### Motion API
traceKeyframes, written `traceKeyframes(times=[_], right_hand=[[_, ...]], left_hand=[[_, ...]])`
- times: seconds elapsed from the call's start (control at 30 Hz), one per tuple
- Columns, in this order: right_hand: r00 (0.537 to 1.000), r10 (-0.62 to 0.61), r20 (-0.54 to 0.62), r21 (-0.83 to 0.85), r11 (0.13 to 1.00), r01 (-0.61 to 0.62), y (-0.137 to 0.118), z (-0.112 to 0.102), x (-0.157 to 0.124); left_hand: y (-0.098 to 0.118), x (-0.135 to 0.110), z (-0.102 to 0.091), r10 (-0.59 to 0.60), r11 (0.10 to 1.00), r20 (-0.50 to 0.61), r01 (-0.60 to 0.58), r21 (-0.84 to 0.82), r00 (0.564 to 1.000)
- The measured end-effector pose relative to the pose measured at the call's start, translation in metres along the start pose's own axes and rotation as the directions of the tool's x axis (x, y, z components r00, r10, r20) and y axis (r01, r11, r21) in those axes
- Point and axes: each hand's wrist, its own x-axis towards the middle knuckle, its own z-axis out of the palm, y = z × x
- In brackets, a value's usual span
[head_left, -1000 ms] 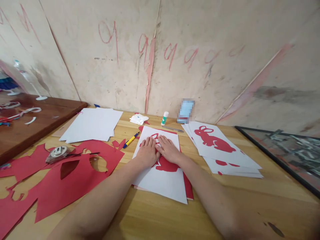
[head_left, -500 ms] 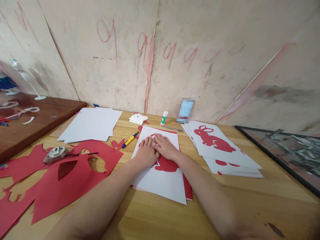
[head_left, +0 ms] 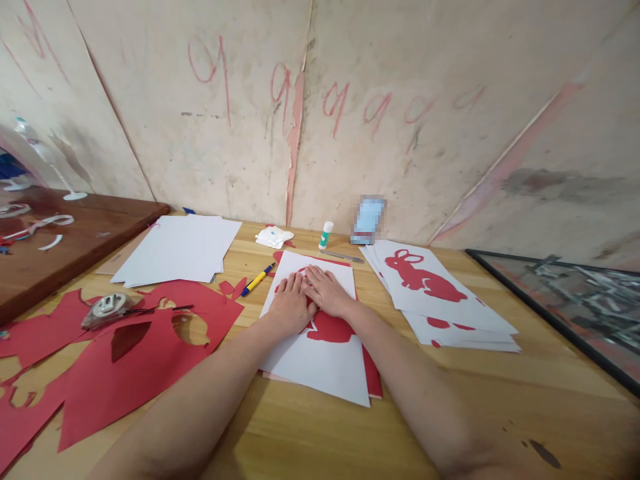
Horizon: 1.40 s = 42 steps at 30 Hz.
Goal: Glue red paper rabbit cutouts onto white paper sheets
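Right hand point(head_left: 327, 291) edges in against the left hand point(head_left: 291, 303) on the red rabbit shape point(head_left: 333, 328).
Over the last second the right hand has slid a little toward the upper left, its fingers now covering more of the rabbit's head end and resting by the left fingertips; the white sheet point(head_left: 315, 373) beneath, at the centre of the frame, looks unmoved on the desk point(head_left: 320, 440). Each grip is flat, palm down, fingers mostly together and pinching nothing. The change seems to shift the pressure over the shape rather than move it, so the work appears to be pressing or smoothing. The glue stick point(head_left: 326, 235) stands above centre, untouched, and a similar rabbit sheet point(head_left: 405, 297) tops the pile at the right of the frame.
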Motion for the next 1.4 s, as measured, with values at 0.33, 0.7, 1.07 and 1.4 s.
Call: traceKeyframes(times=[0.33,0.7,1.07,1.4], right_hand=[[0.996,-0.073,-0.051,0.010,0.997,0.074,0.002,0.005,-0.005],[0.998,-0.051,-0.045,-0.012,0.999,0.050,0.001,0.002,-0.010],[0.999,0.020,-0.030,0.008,1.000,-0.020,0.006,0.008,-0.017],[0.995,0.089,-0.038,0.005,0.996,-0.089,0.008,0.013,-0.017]], left_hand=[[-0.001,-0.001,0.002,-0.007,0.999,-0.046,0.004,-0.044,0.999],[-0.001,-0.001,0.003,-0.014,1.000,-0.022,0.014,-0.009,1.000],[-0.003,0.001,0.005,0.003,1.000,0.001,-0.003,0.002,1.000],[-0.002,-0.001,0.001,0.007,1.000,-0.013,-0.007,-0.024,1.000]])
